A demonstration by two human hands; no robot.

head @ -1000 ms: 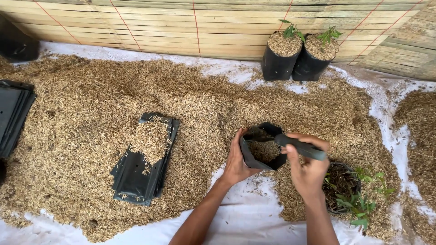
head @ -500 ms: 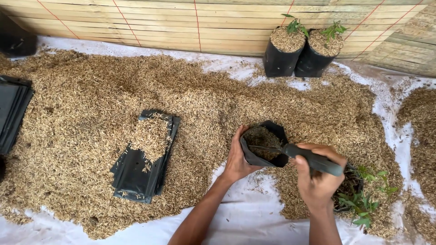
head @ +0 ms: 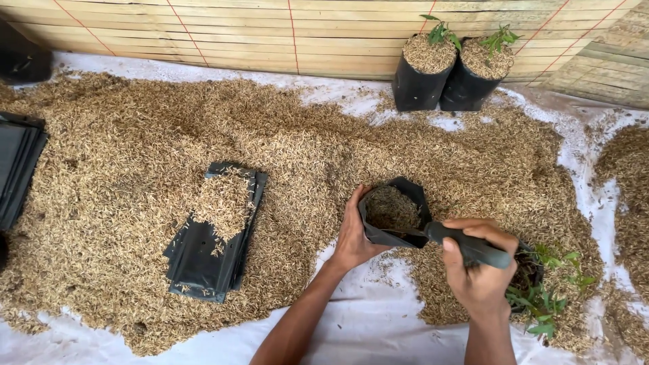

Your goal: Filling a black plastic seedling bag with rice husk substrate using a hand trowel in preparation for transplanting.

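My left hand (head: pixel 353 233) grips the near-left rim of a black plastic grow bag (head: pixel 394 211) partly filled with rice husk. My right hand (head: pixel 477 270) is closed around the dark handle of a small trowel (head: pixel 466 245), whose blade end reaches over the bag's near rim. The bag stands on a wide spread of loose rice husk (head: pixel 169 135) over a white sheet (head: pixel 378 324). Just right of my right hand lies a bunch of green seedlings (head: pixel 544 290) with dark soil at the roots.
A flat stack of empty black grow bags (head: pixel 203 257), dusted with husk, lies to the left. Two filled bags with small plants (head: pixel 446 74) stand at the back against a bamboo mat wall (head: pixel 270 34). More black bags (head: pixel 17 169) sit at the far left edge.
The trowel's blade has come out of the bag's middle toward its near rim, and my right hand has drawn back to the right. My left hand stays on the bag.
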